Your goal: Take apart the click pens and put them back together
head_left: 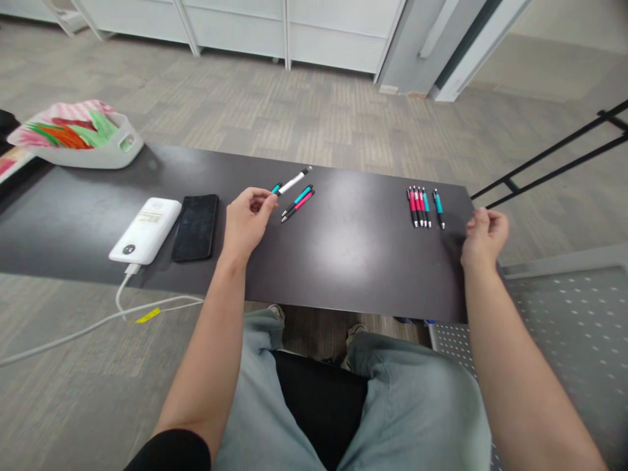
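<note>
My left hand [248,219] is closed, with a white pen [294,181] pinched between thumb and fingers, its black end pointing up to the right. A teal pen [276,188] shows just behind those fingertips, mostly hidden. Close by on the table lie another teal pen [297,199] and a red pen [298,205], side by side. My right hand [485,237] is at the table's right edge with its fingers curled in and nothing visible in them. To its left is a row of several red pens [416,206] and a teal pen [426,208], with one more teal pen [438,208] slightly apart.
A white power bank [146,230] with a white cable [118,317] and a black phone [196,227] lie left on the dark table [348,261]. Farther left stands a white basket [98,156] with colourful packaging. A black metal frame [549,150] rises beyond the right edge.
</note>
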{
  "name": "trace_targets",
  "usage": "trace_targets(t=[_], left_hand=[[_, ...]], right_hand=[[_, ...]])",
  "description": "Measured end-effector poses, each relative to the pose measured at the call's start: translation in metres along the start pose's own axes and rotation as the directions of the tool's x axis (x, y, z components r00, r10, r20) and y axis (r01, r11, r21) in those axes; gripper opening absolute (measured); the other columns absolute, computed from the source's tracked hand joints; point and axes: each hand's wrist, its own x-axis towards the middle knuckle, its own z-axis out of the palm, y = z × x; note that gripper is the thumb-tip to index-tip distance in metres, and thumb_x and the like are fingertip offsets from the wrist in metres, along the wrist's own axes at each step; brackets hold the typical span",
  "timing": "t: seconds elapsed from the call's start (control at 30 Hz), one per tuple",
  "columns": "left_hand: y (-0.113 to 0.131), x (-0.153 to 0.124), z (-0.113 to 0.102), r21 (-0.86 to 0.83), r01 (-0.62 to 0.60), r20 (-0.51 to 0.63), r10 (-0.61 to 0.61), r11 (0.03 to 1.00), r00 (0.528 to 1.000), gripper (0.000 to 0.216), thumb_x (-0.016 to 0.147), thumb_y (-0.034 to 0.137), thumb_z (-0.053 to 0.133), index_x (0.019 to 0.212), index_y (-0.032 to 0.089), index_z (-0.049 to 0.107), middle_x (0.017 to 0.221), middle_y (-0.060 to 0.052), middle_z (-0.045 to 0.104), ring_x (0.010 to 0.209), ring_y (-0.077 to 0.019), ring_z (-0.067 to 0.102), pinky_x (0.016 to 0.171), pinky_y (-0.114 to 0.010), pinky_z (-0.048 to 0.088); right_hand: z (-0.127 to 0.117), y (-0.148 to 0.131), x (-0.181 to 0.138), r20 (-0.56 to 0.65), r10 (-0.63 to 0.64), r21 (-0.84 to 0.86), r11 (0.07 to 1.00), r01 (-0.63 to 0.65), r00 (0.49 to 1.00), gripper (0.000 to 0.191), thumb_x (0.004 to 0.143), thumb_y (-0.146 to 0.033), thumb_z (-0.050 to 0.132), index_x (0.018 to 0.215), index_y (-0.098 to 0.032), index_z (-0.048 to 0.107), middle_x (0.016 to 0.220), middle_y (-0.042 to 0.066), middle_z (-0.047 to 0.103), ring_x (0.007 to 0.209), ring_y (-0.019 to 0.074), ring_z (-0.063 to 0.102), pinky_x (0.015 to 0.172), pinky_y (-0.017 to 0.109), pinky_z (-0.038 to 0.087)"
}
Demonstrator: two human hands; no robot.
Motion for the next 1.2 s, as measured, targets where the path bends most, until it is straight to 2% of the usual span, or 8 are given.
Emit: trace_targets(t=[0.13, 0.23, 0.33, 0.47, 0.57, 0.7, 0.87, 1.2], left_hand=[[0.017, -0.006, 0.021, -0.174, -0.074, 0.109, 0.094, 0.982, 0.99, 0.03, 0.099, 0.052, 0.093, 0.11, 0.024, 0.091, 0.102, -0.007, 0.093, 0.091, -0.0244, 0.081, 0.087, -0.036, 0.063], [0.029, -0.012, 0.04, -0.271, -0.095, 0.203, 0.154, 0.958, 0.967, 0.035, 0.094, 0.055, 0.101, 0.108, 0.024, 0.095, 0.103, -0.008, 0.094, 0.09, -0.0254, 0.082, 0.086, -0.038, 0.064], [0.038, -0.021, 0.059, -0.312, -0.098, 0.292, 0.193, 0.945, 0.937, 0.035, 0.092, 0.055, 0.104, 0.106, 0.024, 0.097, 0.101, -0.009, 0.094, 0.088, -0.0252, 0.081, 0.086, -0.039, 0.064], [0.048, -0.035, 0.082, -0.331, -0.062, 0.395, 0.198, 0.942, 0.897, 0.038, 0.094, 0.059, 0.106, 0.105, 0.024, 0.096, 0.099, -0.008, 0.094, 0.089, -0.0261, 0.082, 0.087, -0.04, 0.066], [0.051, -0.044, 0.095, -0.38, -0.014, 0.436, 0.192, 0.925, 0.879, 0.054, 0.093, 0.074, 0.108, 0.108, 0.024, 0.094, 0.096, -0.008, 0.091, 0.088, -0.0257, 0.081, 0.085, -0.039, 0.065], [0.05, -0.052, 0.107, -0.526, 0.093, 0.459, 0.19, 0.845, 0.868, 0.074, 0.099, 0.095, 0.097, 0.12, 0.025, 0.092, 0.091, -0.006, 0.084, 0.08, -0.0225, 0.077, 0.082, -0.04, 0.066], [0.052, -0.057, 0.117, -0.573, 0.15, 0.414, 0.126, 0.805, 0.902, 0.064, 0.112, 0.092, 0.087, 0.122, 0.029, 0.091, 0.102, -0.006, 0.083, 0.088, -0.0228, 0.079, 0.083, -0.039, 0.07], [0.066, -0.057, 0.132, -0.575, 0.196, 0.421, 0.083, 0.794, 0.903, 0.057, 0.124, 0.086, 0.073, 0.122, 0.03, 0.08, 0.117, -0.009, 0.087, 0.104, -0.0257, 0.083, 0.082, -0.038, 0.071]], right_hand=[[-0.008, -0.009, -0.03, -0.197, -0.015, 0.127, 0.991, 0.041, 0.98, 0.037, 0.117, -0.034, 0.061, 0.091, -0.034, 0.035, 0.079, -0.006, 0.042, 0.068, 0.0187, 0.037, 0.067, 0.037, 0.032], [-0.006, -0.019, -0.075, -0.029, -0.21, 0.26, 0.943, 0.21, 0.977, 0.036, 0.102, -0.061, 0.067, 0.093, -0.034, 0.044, 0.081, -0.004, 0.046, 0.071, 0.0204, 0.043, 0.07, 0.037, 0.039], [-0.001, -0.032, -0.119, 0.366, -0.471, 0.323, 0.873, 0.366, 0.802, 0.042, 0.098, -0.069, 0.08, 0.114, -0.032, 0.07, 0.107, 0.006, 0.073, 0.096, 0.0293, 0.068, 0.092, 0.045, 0.057], [0.002, -0.043, -0.153, 0.661, -0.521, 0.303, 0.843, 0.444, 0.539, 0.044, 0.106, -0.076, 0.086, 0.124, -0.035, 0.084, 0.126, 0.012, 0.084, 0.122, 0.0402, 0.073, 0.111, 0.055, 0.059], [0.002, -0.041, -0.164, 0.747, -0.456, 0.323, 0.885, 0.336, 0.484, 0.045, 0.112, -0.079, 0.084, 0.111, -0.034, 0.085, 0.107, 0.008, 0.082, 0.102, 0.0346, 0.07, 0.102, 0.048, 0.057], [0.007, -0.037, -0.175, 0.821, -0.348, 0.367, 0.929, 0.048, 0.452, 0.067, 0.113, -0.098, 0.076, 0.104, -0.032, 0.084, 0.078, -0.001, 0.059, 0.076, 0.0239, 0.053, 0.076, 0.037, 0.045], [0.021, -0.042, -0.191, 0.9, -0.257, 0.372, 0.874, -0.313, 0.351, 0.078, 0.105, -0.109, 0.077, 0.096, -0.031, 0.074, 0.067, -0.007, 0.037, 0.063, 0.0193, 0.034, 0.06, 0.034, 0.027], [0.03, -0.041, -0.196, 0.909, -0.223, 0.356, 0.854, -0.38, 0.351, 0.08, 0.103, -0.11, 0.077, 0.092, -0.032, 0.062, 0.067, -0.008, 0.034, 0.061, 0.0186, 0.031, 0.057, 0.033, 0.025]])
